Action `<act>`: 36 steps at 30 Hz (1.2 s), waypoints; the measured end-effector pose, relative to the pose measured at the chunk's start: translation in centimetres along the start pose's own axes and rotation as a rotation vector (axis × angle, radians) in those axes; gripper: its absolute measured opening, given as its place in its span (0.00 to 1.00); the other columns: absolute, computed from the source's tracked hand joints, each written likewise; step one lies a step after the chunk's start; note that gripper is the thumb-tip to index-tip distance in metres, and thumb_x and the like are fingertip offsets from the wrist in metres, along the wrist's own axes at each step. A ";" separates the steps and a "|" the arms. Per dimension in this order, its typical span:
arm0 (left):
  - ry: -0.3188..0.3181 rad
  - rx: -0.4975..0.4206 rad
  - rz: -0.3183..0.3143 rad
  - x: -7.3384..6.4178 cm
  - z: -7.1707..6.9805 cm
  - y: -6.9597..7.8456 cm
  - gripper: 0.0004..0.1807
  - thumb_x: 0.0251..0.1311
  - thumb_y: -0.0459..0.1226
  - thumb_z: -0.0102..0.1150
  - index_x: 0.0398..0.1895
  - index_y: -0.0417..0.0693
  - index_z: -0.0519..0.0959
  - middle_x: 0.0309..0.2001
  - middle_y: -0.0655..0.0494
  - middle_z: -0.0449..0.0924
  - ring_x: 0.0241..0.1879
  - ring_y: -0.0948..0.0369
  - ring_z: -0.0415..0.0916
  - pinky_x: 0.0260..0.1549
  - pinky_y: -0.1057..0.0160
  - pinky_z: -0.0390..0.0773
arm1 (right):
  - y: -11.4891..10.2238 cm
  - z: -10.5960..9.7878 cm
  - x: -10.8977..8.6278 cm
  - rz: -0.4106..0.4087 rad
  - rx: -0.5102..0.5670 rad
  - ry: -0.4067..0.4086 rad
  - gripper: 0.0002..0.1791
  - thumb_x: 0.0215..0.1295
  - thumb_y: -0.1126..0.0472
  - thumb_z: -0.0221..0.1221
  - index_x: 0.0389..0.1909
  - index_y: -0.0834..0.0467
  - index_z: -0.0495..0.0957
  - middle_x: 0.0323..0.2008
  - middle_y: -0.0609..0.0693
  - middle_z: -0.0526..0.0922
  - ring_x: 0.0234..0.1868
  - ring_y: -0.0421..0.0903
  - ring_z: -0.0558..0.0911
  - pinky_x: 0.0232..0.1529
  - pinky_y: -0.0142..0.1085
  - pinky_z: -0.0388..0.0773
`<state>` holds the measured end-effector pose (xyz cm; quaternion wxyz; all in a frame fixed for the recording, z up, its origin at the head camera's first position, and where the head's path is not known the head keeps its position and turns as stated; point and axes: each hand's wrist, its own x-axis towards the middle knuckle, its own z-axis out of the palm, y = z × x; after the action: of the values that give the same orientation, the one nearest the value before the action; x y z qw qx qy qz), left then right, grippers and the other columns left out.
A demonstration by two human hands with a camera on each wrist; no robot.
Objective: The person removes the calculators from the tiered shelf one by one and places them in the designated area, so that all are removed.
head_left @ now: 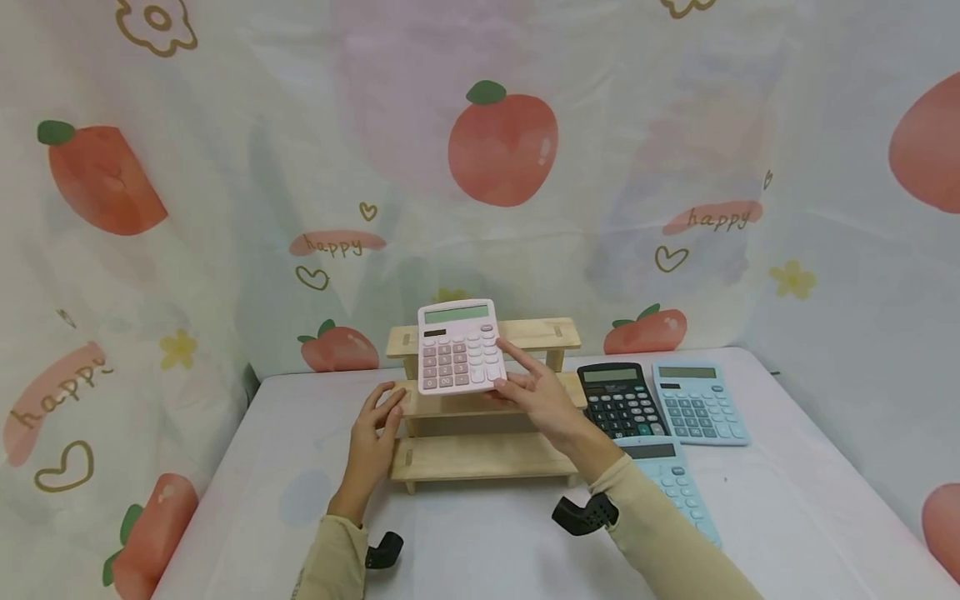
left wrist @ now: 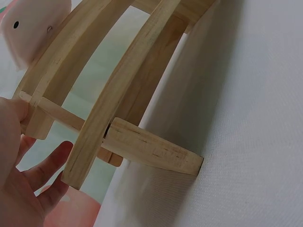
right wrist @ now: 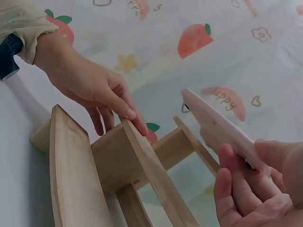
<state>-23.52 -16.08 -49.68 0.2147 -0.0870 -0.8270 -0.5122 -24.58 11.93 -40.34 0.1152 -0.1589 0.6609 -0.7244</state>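
My right hand (head_left: 536, 400) holds a pink calculator (head_left: 459, 348) by its lower right side, thumb on the front edge and fingers behind. Its keys and display face me, and it is tilted up in front of the upper tiers of a three-tier wooden display stand (head_left: 483, 458). In the right wrist view the calculator (right wrist: 218, 125) shows edge-on, its back above my curled fingers (right wrist: 246, 189). My left hand (head_left: 373, 446) grips the left end of the stand's middle tier, thumb and index finger at the board's corner (right wrist: 135, 130).
Right of the stand lie a black calculator (head_left: 621, 404), a light blue calculator (head_left: 701, 408) and another blue calculator (head_left: 678, 487), partly hidden by my right sleeve. A white cloth covers the table (head_left: 300, 492). A fruit-printed curtain (head_left: 420, 167) hangs behind and at both sides.
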 end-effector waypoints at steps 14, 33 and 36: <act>0.012 0.016 0.018 -0.1 0.0 0.2 0.18 0.74 0.36 0.53 0.62 0.40 0.80 0.70 0.45 0.71 0.58 0.49 0.79 0.49 0.68 0.80 | 0.5 -1.3 -2.0 -0.019 -0.044 -0.022 0.38 0.75 0.67 0.54 0.81 0.51 0.52 0.59 0.69 0.80 0.45 0.36 0.87 0.50 0.29 0.82; 0.024 0.024 0.049 -0.1 0.1 -0.2 0.18 0.74 0.35 0.54 0.62 0.40 0.80 0.70 0.44 0.72 0.57 0.50 0.79 0.46 0.69 0.80 | 0.8 -2.8 -5.4 -0.040 -0.098 -0.020 0.39 0.74 0.63 0.57 0.81 0.54 0.50 0.49 0.49 0.89 0.45 0.40 0.88 0.52 0.30 0.82; 0.029 0.028 0.064 -0.1 0.2 -0.3 0.18 0.74 0.34 0.53 0.62 0.40 0.80 0.69 0.43 0.72 0.56 0.48 0.79 0.45 0.69 0.79 | 0.8 -2.9 -6.0 -0.044 -0.119 -0.019 0.39 0.75 0.62 0.57 0.81 0.54 0.50 0.47 0.44 0.89 0.46 0.40 0.88 0.51 0.29 0.82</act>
<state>-23.60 -16.04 -50.02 0.2439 -0.1029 -0.8277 -0.4948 -20.16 16.83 -41.83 0.0957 -0.1867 0.6981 -0.6846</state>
